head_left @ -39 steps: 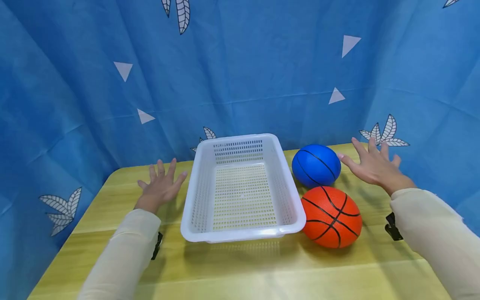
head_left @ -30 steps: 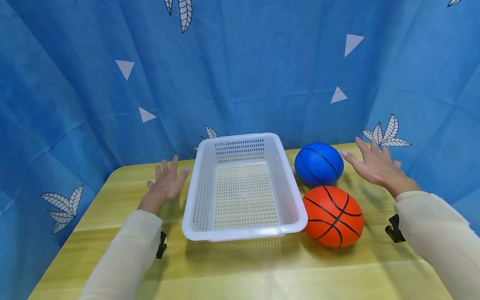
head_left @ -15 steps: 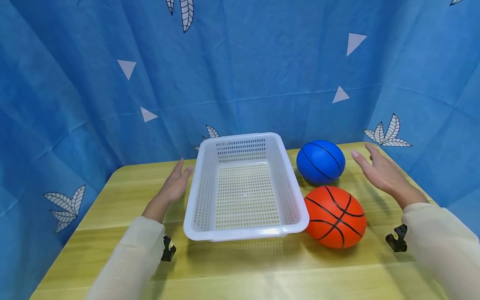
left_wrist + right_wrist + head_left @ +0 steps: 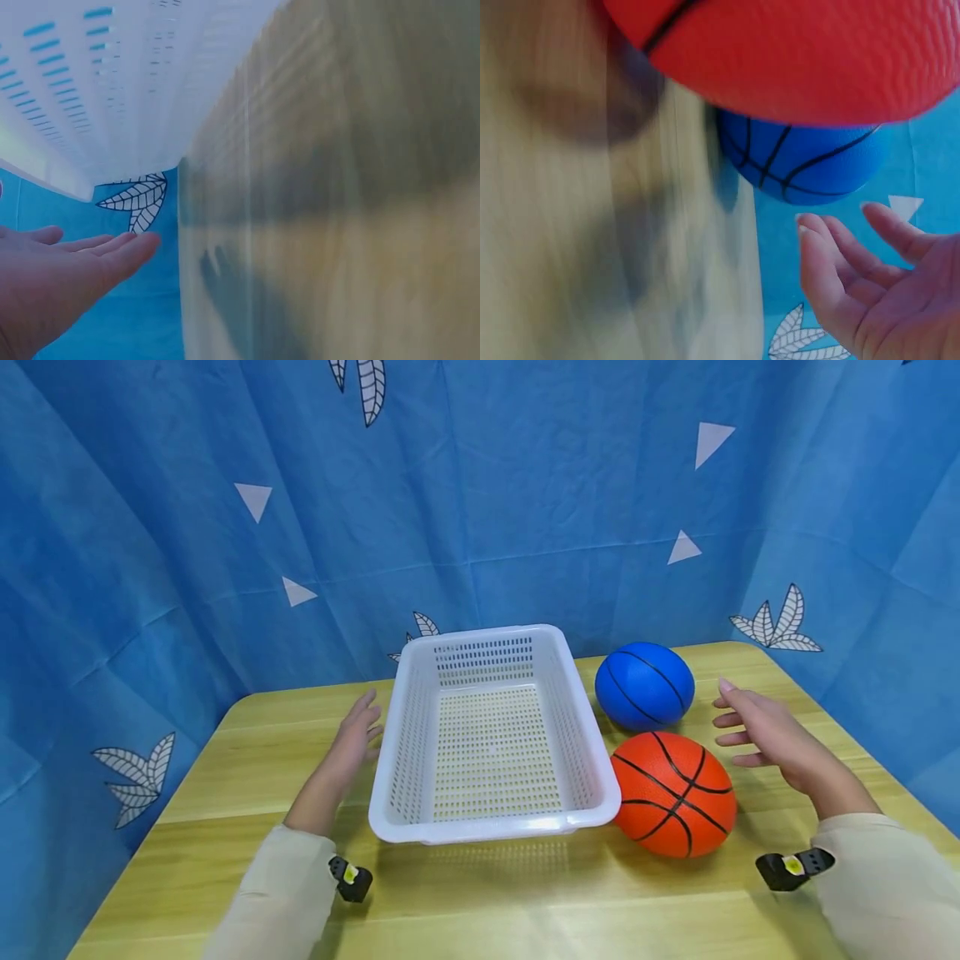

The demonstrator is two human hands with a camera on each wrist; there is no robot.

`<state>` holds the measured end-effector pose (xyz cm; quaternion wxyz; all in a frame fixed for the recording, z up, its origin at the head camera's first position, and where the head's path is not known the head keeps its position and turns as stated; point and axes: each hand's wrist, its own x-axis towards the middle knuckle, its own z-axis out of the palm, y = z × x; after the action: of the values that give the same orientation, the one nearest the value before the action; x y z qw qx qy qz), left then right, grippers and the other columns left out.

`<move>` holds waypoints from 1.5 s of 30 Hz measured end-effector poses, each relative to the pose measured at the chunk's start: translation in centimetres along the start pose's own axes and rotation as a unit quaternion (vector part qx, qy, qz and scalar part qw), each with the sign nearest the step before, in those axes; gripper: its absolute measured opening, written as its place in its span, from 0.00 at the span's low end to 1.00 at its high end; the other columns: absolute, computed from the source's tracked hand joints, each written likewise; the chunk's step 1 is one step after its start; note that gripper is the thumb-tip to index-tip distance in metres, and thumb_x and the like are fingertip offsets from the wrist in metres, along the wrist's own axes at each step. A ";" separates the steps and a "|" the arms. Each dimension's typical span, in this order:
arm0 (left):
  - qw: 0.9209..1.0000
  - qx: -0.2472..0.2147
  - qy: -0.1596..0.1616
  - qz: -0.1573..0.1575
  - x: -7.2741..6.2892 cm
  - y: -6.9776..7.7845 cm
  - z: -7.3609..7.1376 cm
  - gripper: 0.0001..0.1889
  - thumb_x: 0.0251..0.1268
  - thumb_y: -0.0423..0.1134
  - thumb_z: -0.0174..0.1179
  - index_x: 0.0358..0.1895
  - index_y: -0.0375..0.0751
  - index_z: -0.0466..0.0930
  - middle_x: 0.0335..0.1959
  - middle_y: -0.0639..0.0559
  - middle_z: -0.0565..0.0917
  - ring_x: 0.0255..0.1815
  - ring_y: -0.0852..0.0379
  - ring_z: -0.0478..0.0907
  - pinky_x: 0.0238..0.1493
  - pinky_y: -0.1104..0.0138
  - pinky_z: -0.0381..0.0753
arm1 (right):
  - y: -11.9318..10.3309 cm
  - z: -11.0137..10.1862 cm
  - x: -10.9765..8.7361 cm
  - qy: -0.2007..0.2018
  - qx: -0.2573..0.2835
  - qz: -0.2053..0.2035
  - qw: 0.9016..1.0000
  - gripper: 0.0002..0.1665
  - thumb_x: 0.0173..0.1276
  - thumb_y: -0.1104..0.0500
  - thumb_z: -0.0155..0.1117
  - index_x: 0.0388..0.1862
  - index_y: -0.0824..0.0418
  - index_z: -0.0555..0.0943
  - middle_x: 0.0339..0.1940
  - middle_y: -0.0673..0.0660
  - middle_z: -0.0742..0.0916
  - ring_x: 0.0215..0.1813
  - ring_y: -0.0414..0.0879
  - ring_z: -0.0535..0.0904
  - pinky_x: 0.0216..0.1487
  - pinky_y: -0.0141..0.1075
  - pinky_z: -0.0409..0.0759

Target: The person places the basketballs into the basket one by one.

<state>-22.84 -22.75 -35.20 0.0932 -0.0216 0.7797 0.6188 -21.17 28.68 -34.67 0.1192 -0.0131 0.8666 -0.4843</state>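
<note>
My left hand is held upright just left of a white perforated plastic basket, fingers loosely extended and holding nothing. In the left wrist view, its fingers lie apart from the basket wall. On the right, my right hand faces the balls with a relaxed bend in its fingers, gripping nothing. An orange basketball with black lines sits against the basket's right side. Behind it lies a blue ball, also black-lined. The right wrist view shows a gap between my right hand and the blue ball.
The basket and balls stand on a yellow wood-grain table. A blue curtain with white triangles and leaves hangs behind the table's far edge. Black wrist cameras are worn at both cuffs.
Both hands have turned from palms down to palms facing inward and drawn back slightly toward me. Their spread fingers have relaxed. The basket and both balls stay in place.
</note>
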 end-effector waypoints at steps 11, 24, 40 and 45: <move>0.989 -0.145 -0.026 0.007 -2.5 -2.0 1.3 0.36 0.73 0.46 0.40 0.76 0.50 0.30 0.76 0.45 0.45 0.75 0.43 0.45 0.69 0.49 0.52 | 1.8 2.7 -1.4 -0.048 0.072 0.010 0.996 0.47 0.73 0.35 0.28 0.73 0.71 0.43 0.66 0.78 0.61 0.56 0.59 0.73 0.44 0.47 0.81; 0.969 -0.226 -0.085 0.055 -3.7 -3.6 2.4 0.26 0.74 0.41 0.30 0.74 0.50 0.43 0.65 0.42 0.61 0.59 0.51 0.66 0.54 0.65 0.71 | 1.6 3.3 -2.2 -0.122 0.106 -0.018 0.987 0.41 0.76 0.39 0.25 0.74 0.67 0.43 0.68 0.74 0.62 0.61 0.60 0.69 0.44 0.53 0.80; 0.963 -0.248 -0.105 0.027 -3.8 -3.3 3.7 0.30 0.73 0.48 0.26 0.76 0.50 0.35 0.74 0.37 0.47 0.72 0.38 0.48 0.68 0.48 0.49 | 3.2 2.4 -2.1 -0.261 0.206 -0.103 0.937 0.30 0.74 0.41 0.35 0.73 0.33 0.44 0.60 0.37 0.73 0.58 0.37 0.75 0.52 0.42 0.78; 0.960 -0.256 -0.113 0.022 -3.7 -3.5 3.8 0.31 0.73 0.48 0.26 0.76 0.48 0.34 0.74 0.37 0.46 0.73 0.38 0.46 0.69 0.47 0.45 | 3.3 2.7 -2.0 -0.286 0.204 -0.180 0.919 0.36 0.76 0.51 0.40 0.76 0.46 0.38 0.67 0.41 0.68 0.63 0.36 0.69 0.54 0.40 0.77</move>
<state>-18.23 -20.18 -38.70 0.1579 0.0425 0.5803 0.7978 -18.31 28.42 -38.45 0.2732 -0.2823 0.6608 -0.6396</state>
